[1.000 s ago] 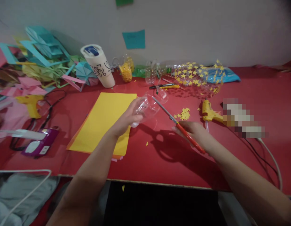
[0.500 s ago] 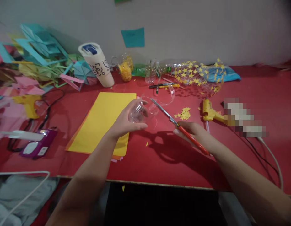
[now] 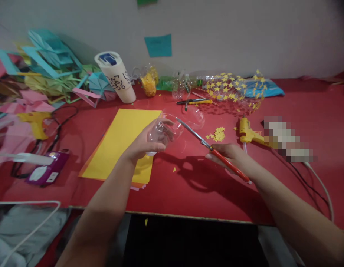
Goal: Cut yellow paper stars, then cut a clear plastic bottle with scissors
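Note:
My left hand [image 3: 146, 140] is wrapped round a clear plastic bottle piece [image 3: 161, 134], above the right edge of a yellow paper stack [image 3: 116, 148]. A thin transparent strip [image 3: 198, 118] curls away from the piece to the right; whether it is still joined I cannot tell. In my right hand [image 3: 229, 157] is a pair of scissors [image 3: 199, 138] with red handles. Their blades look closed, with the tips at the rim of the plastic piece. Just beyond the blades lies a small heap of yellow paper stars [image 3: 218, 134].
Yellow glue guns lie at right [image 3: 251, 134] and left [image 3: 35, 122]. Along the wall stand a white tumbler [image 3: 117, 79], a cup of yellow pieces [image 3: 148, 83] and a star-covered clear object [image 3: 226, 87]. A purple power strip [image 3: 48, 168] with cables sits at left, below folded paper shapes [image 3: 49, 55].
My left hand has shifted slightly left and turned the plastic piece, so its lower end shows more. The curled strip has moved a little. The scissor tips have moved slightly left.

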The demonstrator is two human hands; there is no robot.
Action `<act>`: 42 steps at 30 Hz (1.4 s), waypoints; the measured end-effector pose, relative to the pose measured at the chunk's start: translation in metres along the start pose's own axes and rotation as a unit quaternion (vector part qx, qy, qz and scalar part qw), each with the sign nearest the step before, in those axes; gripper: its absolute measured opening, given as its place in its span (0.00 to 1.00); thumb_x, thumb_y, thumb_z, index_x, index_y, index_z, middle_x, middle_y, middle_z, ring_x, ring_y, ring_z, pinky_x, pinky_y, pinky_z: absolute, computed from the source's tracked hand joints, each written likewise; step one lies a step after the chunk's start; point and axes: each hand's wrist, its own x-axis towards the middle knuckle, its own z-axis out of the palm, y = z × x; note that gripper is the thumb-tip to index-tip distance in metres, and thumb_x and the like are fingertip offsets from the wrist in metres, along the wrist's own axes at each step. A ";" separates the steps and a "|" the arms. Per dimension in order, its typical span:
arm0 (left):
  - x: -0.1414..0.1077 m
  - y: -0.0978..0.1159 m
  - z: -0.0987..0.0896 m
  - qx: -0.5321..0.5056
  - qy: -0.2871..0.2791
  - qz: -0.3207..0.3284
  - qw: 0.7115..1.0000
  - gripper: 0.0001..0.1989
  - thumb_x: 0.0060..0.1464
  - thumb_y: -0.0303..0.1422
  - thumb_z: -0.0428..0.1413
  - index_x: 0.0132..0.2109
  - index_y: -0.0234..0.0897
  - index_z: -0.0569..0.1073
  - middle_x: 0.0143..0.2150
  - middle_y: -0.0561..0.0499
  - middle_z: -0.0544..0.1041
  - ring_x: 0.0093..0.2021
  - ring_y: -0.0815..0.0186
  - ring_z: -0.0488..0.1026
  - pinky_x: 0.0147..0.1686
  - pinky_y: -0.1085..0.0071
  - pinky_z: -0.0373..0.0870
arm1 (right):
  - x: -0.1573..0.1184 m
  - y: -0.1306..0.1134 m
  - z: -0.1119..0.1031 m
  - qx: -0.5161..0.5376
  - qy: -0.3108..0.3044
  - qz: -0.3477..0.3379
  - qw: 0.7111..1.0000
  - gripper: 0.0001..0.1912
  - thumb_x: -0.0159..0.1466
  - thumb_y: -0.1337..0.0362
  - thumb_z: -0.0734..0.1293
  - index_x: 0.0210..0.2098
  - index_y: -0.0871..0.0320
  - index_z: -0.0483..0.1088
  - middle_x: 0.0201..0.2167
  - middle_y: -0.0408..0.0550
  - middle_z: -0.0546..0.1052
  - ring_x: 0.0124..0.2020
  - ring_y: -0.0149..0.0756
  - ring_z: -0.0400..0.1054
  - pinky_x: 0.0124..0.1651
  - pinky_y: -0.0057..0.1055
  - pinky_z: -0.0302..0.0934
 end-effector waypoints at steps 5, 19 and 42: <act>0.000 0.003 0.001 -0.064 -0.045 -0.019 0.997 0.31 0.36 0.39 0.68 0.50 0.40 0.70 0.34 0.51 0.76 0.23 0.73 0.68 0.21 0.75 0.62 | -0.001 -0.003 -0.001 0.001 -0.016 -0.003 1.000 0.33 0.59 0.30 0.54 0.20 0.53 0.53 0.17 0.37 0.54 0.20 0.29 0.49 0.24 0.30 0.46; 0.000 0.000 -0.001 -0.125 -0.094 -0.046 0.987 0.32 0.38 0.38 0.66 0.52 0.36 0.69 0.33 0.49 0.78 0.23 0.72 0.69 0.19 0.76 0.61 | -0.001 -0.003 0.004 0.007 -0.020 -0.009 1.000 0.32 0.61 0.31 0.53 0.21 0.53 0.52 0.17 0.38 0.57 0.20 0.30 0.51 0.24 0.29 0.48; 0.004 -0.011 -0.001 -0.048 -0.032 -0.023 0.998 0.28 0.41 0.44 0.63 0.50 0.42 0.69 0.36 0.50 0.76 0.22 0.71 0.69 0.20 0.74 0.62 | 0.000 0.003 0.002 -0.036 -0.012 0.035 0.999 0.31 0.61 0.32 0.54 0.21 0.52 0.52 0.17 0.38 0.56 0.21 0.30 0.50 0.25 0.30 0.47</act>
